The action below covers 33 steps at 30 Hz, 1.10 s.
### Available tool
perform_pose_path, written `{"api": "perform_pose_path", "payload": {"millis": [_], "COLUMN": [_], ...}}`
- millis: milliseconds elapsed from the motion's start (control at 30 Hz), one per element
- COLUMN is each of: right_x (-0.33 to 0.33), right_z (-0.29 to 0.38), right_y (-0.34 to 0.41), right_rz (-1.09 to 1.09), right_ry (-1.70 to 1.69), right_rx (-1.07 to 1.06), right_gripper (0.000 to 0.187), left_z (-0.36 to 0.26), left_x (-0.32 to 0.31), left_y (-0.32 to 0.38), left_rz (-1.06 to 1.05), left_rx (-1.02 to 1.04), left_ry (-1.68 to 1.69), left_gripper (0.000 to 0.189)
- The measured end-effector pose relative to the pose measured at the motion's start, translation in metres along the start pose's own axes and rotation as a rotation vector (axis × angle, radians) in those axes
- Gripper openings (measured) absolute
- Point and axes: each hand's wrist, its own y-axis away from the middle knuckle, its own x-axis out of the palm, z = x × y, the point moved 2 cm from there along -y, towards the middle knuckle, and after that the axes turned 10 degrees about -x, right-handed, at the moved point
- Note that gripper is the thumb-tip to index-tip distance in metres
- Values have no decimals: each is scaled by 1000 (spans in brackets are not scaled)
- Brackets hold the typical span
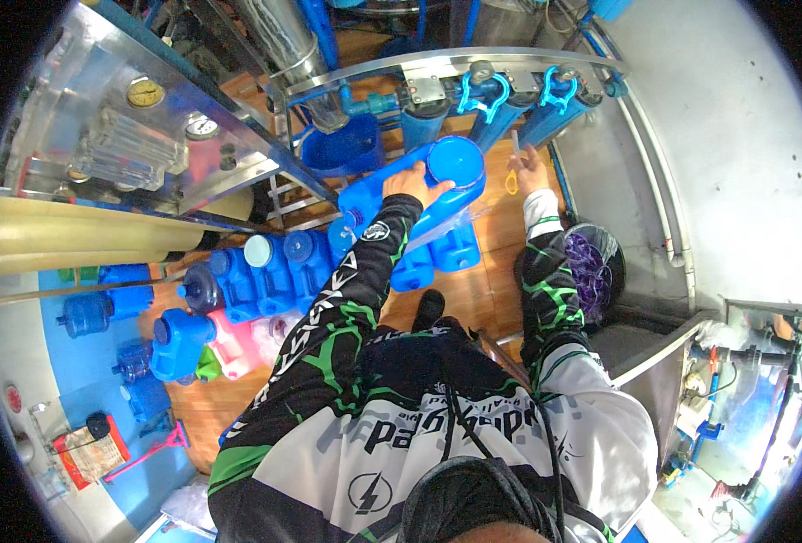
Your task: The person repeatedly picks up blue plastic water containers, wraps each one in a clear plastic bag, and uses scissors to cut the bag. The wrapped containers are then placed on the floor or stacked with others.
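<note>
My left hand (416, 184) grips a blue water jug (407, 203) beside its large round cap (455, 161). The jug is tilted above the floor, with its small spout cap (354, 217) towards the left. A clear plastic film (445, 229) hangs along its lower side. To the right, apart from the jug, my right hand (530, 171) holds a slim pale tool with a yellow loop (511, 182); its exact kind is too small to tell. More blue jugs (456, 248) lie on the floor beneath the held one.
A row of jugs (258, 282) stands at left, near a pink jug (234, 343). Ahead are blue filter housings (499, 125) on a metal frame (455, 61) and a blue bin (343, 148). A bin of purple material (591, 271) sits by the right wall. A gauge panel (170, 122) rises at left.
</note>
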Motion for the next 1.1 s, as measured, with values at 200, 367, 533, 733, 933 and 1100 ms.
{"api": "perform_pose_path", "payload": {"millis": [200,367,533,733,933,1100], "right_x": [57,79,84,85,85,81], "right_z": [41,58,58,67,61,39], "right_y": [-21,-47,-61,-58,-58,-65], "right_rz": [183,446,604,642,629,502], "right_ry": [168,585,875,934,980,908], "right_rx": [-44,-135,-351,-538,-450,-333], "right_gripper": [44,34,31,22,21,27], "left_z": [-2,-4,-4,-3,-6,-6], "left_x": [2,5,7,8,7,8], "left_y": [8,15,20,22,27,30], "left_rz": [-26,-33,-59,-50,-35,-21], "left_rx": [-4,-13,-2,-10,-20,25], "left_ry": [-3,6,33,28,29,5], "left_gripper": [77,78,77,77,81,85]}}
